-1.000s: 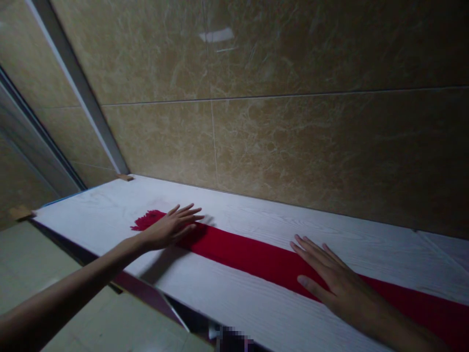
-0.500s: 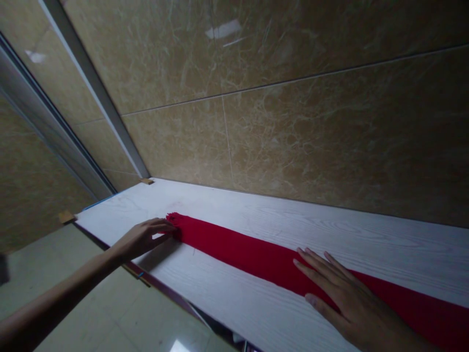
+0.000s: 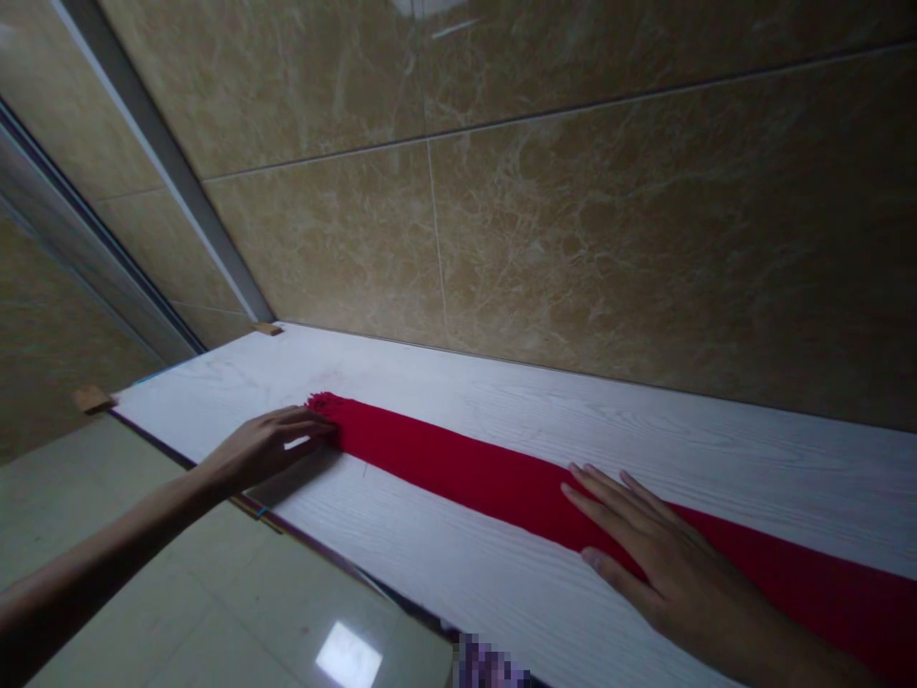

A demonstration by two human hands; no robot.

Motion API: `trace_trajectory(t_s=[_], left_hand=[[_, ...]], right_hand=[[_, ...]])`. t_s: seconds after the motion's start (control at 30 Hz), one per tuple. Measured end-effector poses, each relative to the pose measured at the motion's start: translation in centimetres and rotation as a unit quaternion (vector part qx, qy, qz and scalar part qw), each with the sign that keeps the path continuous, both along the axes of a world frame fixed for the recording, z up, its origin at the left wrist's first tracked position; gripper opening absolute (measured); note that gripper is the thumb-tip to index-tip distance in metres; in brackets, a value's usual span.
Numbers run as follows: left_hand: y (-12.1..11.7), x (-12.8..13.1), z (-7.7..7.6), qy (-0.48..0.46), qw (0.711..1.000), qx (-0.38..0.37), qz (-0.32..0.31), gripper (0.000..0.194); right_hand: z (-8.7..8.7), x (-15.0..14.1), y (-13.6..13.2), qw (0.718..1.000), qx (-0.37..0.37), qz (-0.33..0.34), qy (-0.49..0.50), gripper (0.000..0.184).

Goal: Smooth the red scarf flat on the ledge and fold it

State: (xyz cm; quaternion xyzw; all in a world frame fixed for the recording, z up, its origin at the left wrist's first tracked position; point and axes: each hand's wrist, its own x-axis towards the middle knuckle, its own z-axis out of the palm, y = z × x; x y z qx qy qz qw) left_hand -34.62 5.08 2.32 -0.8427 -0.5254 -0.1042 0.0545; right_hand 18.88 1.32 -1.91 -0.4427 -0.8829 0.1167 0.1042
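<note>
Scarf of red fabric (image 3: 458,468), long, flat and fringed at one end, lies lengthwise on the white, wood-grained bench (image 3: 465,564). At the scarf's fringed end, the person's bare left hand (image 3: 265,444) has thumb and fingertips bent toward each other; whether they pinch the fabric cannot be told. Farther along the scarf, the bare right hand (image 3: 659,554) is palm down over it, fingers straight, thumb spread apart. Beyond the scarf's far side rises the glossy tan marbled wall (image 3: 608,239). Past the scarf's fringed end sit two small brown blocks (image 3: 93,398); below its near side shows the pale, shiny floor (image 3: 236,612).
</note>
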Motion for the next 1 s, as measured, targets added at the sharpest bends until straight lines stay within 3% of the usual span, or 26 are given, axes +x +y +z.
trace_trajectory(t_s=[0.3,0.5,0.77,1.0], left_hand=[[0.07,-0.58,-0.7,0.032,0.999,0.001,0.026,0.039],[0.3,-0.02,-0.47,0.026,0.998,0.017,0.046,0.049],[0.43,0.29,0.11,0.027,0.999,-0.011,0.046,0.046],[0.35,0.13,-0.3,0.045,0.998,-0.009,0.052,0.045]], right_hand=[[0.74,-0.23,-0.11,1.0,0.003,0.014,0.017,0.058],[0.33,-0.08,0.0,1.0,0.0,0.013,0.015,0.059],[0.29,-0.05,0.0,1.0,0.003,0.011,0.013,0.058],[0.56,-0.25,0.05,1.0,0.001,0.013,0.006,0.059]])
